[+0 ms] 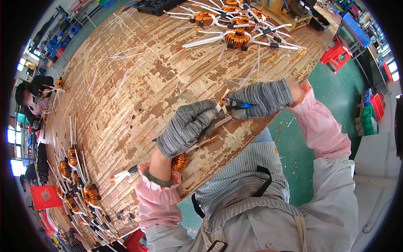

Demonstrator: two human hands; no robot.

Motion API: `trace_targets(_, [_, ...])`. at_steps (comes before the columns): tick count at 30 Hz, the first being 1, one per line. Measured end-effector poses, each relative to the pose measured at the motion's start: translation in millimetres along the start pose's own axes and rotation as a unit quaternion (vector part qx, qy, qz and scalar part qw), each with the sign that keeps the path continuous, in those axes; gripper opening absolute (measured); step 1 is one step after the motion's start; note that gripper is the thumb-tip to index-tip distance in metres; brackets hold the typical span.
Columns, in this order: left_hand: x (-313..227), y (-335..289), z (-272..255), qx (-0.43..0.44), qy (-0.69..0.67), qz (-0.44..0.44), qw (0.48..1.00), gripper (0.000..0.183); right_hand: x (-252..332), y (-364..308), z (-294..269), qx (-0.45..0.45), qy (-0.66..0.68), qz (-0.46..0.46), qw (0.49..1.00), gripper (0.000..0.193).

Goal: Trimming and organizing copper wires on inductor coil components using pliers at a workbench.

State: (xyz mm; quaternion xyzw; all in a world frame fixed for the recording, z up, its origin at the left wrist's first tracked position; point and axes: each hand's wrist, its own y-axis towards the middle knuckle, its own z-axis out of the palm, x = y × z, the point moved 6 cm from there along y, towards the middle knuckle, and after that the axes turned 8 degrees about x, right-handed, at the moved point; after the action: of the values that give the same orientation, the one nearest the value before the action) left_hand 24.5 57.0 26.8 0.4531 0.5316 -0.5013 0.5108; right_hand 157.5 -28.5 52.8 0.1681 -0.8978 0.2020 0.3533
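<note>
My left hand (189, 126), in a grey knit glove, is closed on a white-sleeved wire lead (218, 108) whose bare copper end points up. Its copper-wound toroid coil (180, 162) appears to be the one lying below my left wrist, partly covered by it. In my right hand (264, 100), also gloved, are blue-handled pliers (241, 104), their head at the lead's end between both hands. The jaws are too small to make out. More white leads (205, 142) with copper tips stick out beneath my hands.
Several copper coils with white leads (237, 38) lie at the far side. More coils (91, 195) are heaped at the left. A black tray (157, 6) sits at the far edge, and the worn wooden table (138, 84) carries scattered scraps. A red stool (336, 53) stands at right.
</note>
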Motion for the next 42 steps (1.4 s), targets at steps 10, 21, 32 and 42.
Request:
trace_targets(10, [-5,1,-4,-0.028,-0.023,-0.019,0.999,0.023,7,-3,-8,-0.14,-0.162,0.106,0.971,0.024])
trace_targets(21, [-10,0,-4,0.0,0.022,-0.033,0.999,0.027,-1,-4,27,-0.075,0.227,0.094,0.966,0.026])
trace_targets(32, [1,2,0,0.002,0.042,0.011,0.999,0.024,8,-7,61,0.024,0.551,0.062,0.832,0.03])
trace_targets(42, [-20,11,6,-0.004,0.221,0.084,0.972,0.027,3,-30,9,-0.248,-0.106,0.18,0.946,0.033])
